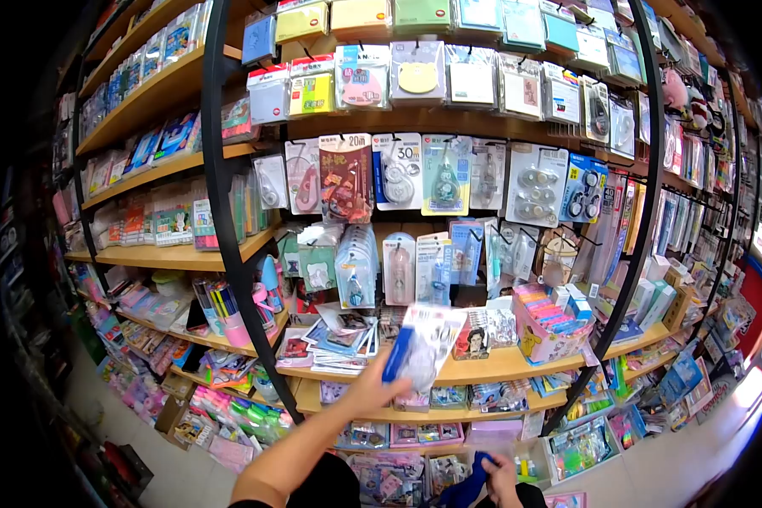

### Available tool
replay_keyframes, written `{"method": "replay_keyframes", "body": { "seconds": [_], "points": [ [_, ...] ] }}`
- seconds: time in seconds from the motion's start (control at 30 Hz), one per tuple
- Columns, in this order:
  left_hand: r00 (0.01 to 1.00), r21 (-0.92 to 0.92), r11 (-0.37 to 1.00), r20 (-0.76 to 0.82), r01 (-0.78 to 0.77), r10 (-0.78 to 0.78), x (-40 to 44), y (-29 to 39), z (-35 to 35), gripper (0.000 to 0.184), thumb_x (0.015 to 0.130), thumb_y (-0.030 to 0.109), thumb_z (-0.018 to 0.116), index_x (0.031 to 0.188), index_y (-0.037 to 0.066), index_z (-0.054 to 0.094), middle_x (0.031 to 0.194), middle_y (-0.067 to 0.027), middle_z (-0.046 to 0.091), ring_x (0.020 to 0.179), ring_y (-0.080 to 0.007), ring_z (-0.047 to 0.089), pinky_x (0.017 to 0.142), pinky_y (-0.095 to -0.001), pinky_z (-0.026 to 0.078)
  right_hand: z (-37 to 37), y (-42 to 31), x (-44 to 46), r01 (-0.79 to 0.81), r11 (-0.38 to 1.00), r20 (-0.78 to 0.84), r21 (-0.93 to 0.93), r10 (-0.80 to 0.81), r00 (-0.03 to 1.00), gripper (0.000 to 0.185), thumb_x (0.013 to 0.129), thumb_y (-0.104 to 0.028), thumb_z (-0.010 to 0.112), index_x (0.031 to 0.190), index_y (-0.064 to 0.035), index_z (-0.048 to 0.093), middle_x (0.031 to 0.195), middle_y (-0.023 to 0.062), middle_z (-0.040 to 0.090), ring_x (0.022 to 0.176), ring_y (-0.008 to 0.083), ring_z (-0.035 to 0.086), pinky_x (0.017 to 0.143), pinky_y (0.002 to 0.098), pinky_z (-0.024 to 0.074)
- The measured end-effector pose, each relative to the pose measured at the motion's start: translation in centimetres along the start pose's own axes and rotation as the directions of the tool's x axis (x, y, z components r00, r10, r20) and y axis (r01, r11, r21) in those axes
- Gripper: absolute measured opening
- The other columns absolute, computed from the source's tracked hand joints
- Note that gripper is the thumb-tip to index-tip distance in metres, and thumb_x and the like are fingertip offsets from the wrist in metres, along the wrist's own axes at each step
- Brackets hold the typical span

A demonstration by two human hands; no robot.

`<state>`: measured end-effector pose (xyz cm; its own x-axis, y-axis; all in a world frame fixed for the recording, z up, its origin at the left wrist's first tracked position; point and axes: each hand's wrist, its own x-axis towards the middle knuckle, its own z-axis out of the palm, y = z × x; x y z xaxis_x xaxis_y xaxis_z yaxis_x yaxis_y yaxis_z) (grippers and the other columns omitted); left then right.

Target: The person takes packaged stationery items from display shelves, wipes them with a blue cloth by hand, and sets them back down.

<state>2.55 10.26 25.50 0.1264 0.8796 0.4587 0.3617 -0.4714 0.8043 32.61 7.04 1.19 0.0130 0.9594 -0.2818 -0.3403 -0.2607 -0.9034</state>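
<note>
My left hand reaches forward from the lower left, its fingers closed on the lower edge of a carded correction tape pack. The pack is white with a blue side and is blurred. It is held tilted in front of the shelf, below the hanging packs. At the lower right, my right hand is closed on a dark blue cloth that hangs down beside it. A similar blue-and-white 30m correction tape pack hangs on a hook above.
Black uprights frame the wooden shelf. Sticky note packs hang in the top rows. Loose cards lie left of the left hand; a pink box of small packs stands to the right. Goods fill bins near the floor.
</note>
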Motion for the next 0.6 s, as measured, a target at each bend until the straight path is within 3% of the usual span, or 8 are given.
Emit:
{"method": "replay_keyframes", "body": {
  "seconds": [0.03,0.13,0.2,0.3,0.37,0.5,0.53,0.6],
  "points": [
    [0.995,-0.177,0.979,0.010,0.098,-0.097,-1.8,-4.7,1.9,0.056,0.079,0.016,0.066,0.125,-0.002,0.038,0.101,-0.0091,0.055,0.089,-0.0140,0.055,0.077,-0.0289,0.047,1.5,-2.0,-0.6,0.105,0.977,0.089,0.185,-0.123,0.988,0.027,0.080,0.003,0.058,0.107,0.0034,0.059,0.091,0.0086,0.062,0.080,0.0160,0.060,0.073,0.0274,0.0487],
    [0.989,-0.261,0.955,-0.012,0.138,-0.146,-6.7,-6.3,5.4,0.047,0.080,0.011,0.064,0.120,-0.002,0.041,0.100,-0.0085,0.054,0.089,-0.0136,0.053,0.076,-0.0273,0.046,6.6,-9.1,-4.0,0.412,0.897,0.106,0.157,-0.430,0.896,0.025,0.081,-0.002,0.059,0.105,0.0036,0.058,0.100,0.0073,0.057,0.088,0.0156,0.055,0.081,0.0271,0.0443],
    [0.983,-0.260,0.951,-0.034,0.166,-0.181,-8.6,-6.8,7.5,0.047,0.081,0.010,0.063,0.120,-0.001,0.040,0.100,-0.0085,0.054,0.089,-0.0136,0.053,0.075,-0.0276,0.046,10.7,-13.8,-6.4,0.781,0.620,0.132,-0.077,-0.770,0.624,0.021,0.077,-0.001,0.056,0.098,0.0024,0.058,0.102,0.0104,0.051,0.095,0.0188,0.050,0.085,0.0303,0.0417],
    [0.931,-0.306,0.880,0.102,0.364,-0.350,-11.0,-5.2,9.5,0.050,0.082,0.009,0.061,0.124,-0.002,0.038,0.106,-0.0110,0.055,0.093,-0.0161,0.054,0.081,-0.0299,0.045,15.0,-14.4,-7.1,0.860,0.276,0.326,-0.429,-0.840,0.433,0.030,0.073,-0.008,0.064,0.102,-0.0056,0.059,0.107,0.0143,0.048,0.099,0.0297,0.047,0.086,0.0377,0.0386],
    [0.982,-0.320,0.937,-0.078,0.139,-0.172,-11.8,-4.8,11.1,0.051,0.081,0.009,0.060,0.126,-0.001,0.038,0.107,-0.0132,0.055,0.095,-0.0185,0.054,0.084,-0.0316,0.043,16.9,-11.1,-5.5,0.800,0.133,0.453,-0.585,-0.764,0.459,0.039,0.073,-0.012,0.068,0.109,-0.0053,0.055,0.107,0.0184,0.047,0.100,0.0354,0.044,0.087,0.0420,0.0363],
    [0.970,-0.140,0.969,-0.109,0.204,-0.219,-14.1,-6.3,11.1,0.050,0.081,0.013,0.059,0.125,0.001,0.039,0.103,-0.0181,0.058,0.095,-0.0250,0.058,0.081,-0.0333,0.044,17.4,-6.5,-3.7,0.756,0.292,0.266,-0.585,-0.812,0.519,0.032,0.074,-0.013,0.063,0.100,-0.0001,0.052,0.100,0.0200,0.048,0.092,0.0367,0.046,0.082,0.0434,0.0375],
    [0.972,-0.008,0.982,-0.140,0.187,-0.186,-14.6,-6.1,11.2,0.047,0.082,0.018,0.057,0.123,0.003,0.040,0.095,-0.0216,0.060,0.088,-0.0338,0.061,0.075,-0.0371,0.046,17.4,-5.7,-3.7,0.745,0.343,0.219,-0.572,-0.812,0.542,0.029,0.075,-0.014,0.061,0.098,0.0011,0.051,0.100,0.0204,0.048,0.091,0.0368,0.046,0.081,0.0433,0.0378],
    [0.972,0.039,0.977,-0.109,0.212,-0.206,-15.2,-6.9,11.5,0.045,0.083,0.020,0.057,0.122,0.004,0.041,0.090,-0.0229,0.061,0.085,-0.0381,0.061,0.070,-0.0398,0.047,17.2,-5.4,-3.5,0.639,0.493,0.148,-0.591,-0.712,0.687,0.026,0.079,-0.015,0.057,0.096,0.0026,0.050,0.097,0.0217,0.048,0.088,0.0372,0.047,0.079,0.0421,0.0382]
  ]
}}
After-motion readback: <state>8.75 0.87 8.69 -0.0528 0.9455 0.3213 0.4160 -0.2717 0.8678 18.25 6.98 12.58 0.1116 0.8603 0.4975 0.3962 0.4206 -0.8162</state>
